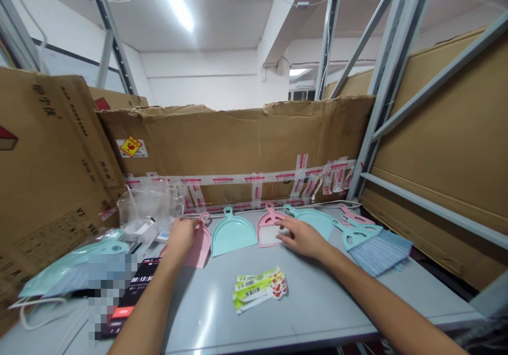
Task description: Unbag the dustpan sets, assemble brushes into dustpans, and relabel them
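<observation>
left pink dustpan: partly behind left hand | phone: partly pixelated

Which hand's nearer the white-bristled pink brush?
Right hand. It's at the right edge of the white-bristled pink brush; contact unclear. Left hand is farther left, at a pink dustpan, with a teal dustpan in between.

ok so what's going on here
Someone has both bare hands over a grey table. The left hand is at a pink dustpan, its grip hard to make out. The right hand, fingers apart, is at a pink brush with pale bristles. A turquoise dustpan lies between the hands, green-and-white packets lie nearer the person, and a turquoise brush with blue bristles lies off to the right.
</observation>
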`<state>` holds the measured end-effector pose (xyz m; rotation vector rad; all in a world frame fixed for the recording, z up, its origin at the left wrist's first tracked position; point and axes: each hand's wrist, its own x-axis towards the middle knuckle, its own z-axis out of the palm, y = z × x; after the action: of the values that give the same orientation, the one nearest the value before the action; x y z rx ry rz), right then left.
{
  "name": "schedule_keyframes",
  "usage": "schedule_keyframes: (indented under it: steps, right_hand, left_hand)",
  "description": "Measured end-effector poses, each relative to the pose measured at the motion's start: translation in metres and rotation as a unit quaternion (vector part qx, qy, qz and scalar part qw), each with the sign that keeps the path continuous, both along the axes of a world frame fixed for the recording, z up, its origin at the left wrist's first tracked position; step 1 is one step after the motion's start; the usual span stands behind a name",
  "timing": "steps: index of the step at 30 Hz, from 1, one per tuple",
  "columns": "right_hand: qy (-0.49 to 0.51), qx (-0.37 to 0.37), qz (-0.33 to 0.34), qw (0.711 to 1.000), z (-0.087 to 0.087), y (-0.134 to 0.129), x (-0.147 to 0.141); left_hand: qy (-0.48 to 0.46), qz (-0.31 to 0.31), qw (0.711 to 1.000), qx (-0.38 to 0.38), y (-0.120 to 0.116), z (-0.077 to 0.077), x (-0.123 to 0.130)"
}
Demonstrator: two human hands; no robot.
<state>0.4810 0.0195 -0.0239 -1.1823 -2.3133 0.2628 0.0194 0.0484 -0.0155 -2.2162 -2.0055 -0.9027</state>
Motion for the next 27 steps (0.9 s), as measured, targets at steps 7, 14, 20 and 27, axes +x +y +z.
schedule_keyframes:
  steps: [7,14,20,27]
  right_hand:
    - [-0.028,0.024,0.076,0.996,-0.005,0.0,-0.01]
    - [-0.021,-0.007,0.115,0.993,-0.007,-0.004,-0.022]
    - [-0.026,-0.016,0.112,0.993,-0.009,-0.005,-0.031]
    - [-0.02,-0.018,0.131,0.991,-0.014,-0.007,-0.053]
  left_hand:
    - [0.026,-0.008,0.998,0.054,-0.001,0.027,-0.003]
    - [-0.13,-0.03,0.978,0.162,-0.013,0.049,-0.006]
    - [-0.155,0.008,0.934,0.322,-0.035,0.069,0.007]
    - [-0.228,-0.031,0.933,0.275,-0.03,0.057,0.044]
